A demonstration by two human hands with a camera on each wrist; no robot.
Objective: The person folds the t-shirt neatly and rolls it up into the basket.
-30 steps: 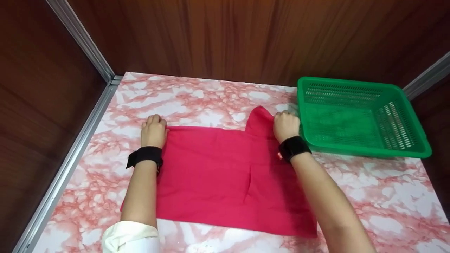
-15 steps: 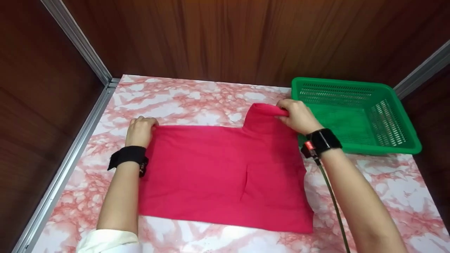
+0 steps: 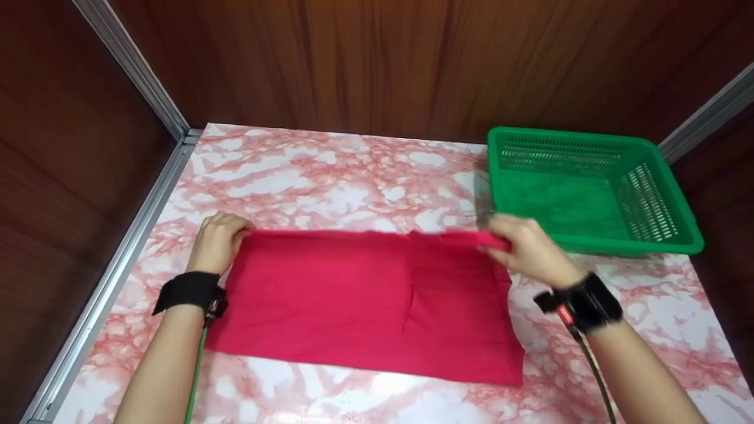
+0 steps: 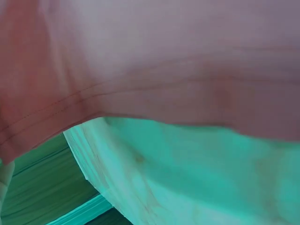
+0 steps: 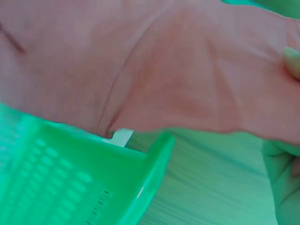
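A red fabric garment stretches between my two hands in the head view, its near part over the marbled tabletop and its far edge drawn up. My left hand pinches the far left corner. At the far right, my right hand grips the edge between thumb and fingers. Double stitching runs along the garment's hem in the left wrist view. In the right wrist view, part of the right hand shows at the edge, with its thumb over the cloth.
A green perforated basket stands at the back right, close to my right hand. Wood-grain panels wall in the back and sides. The pink-and-white marbled tabletop shows behind and in front of the garment.
Both hands have spread outward and come nearer to me with the garment's far edge. My right hand has turned, and the piece that stuck out at the far right has come down level with that edge.
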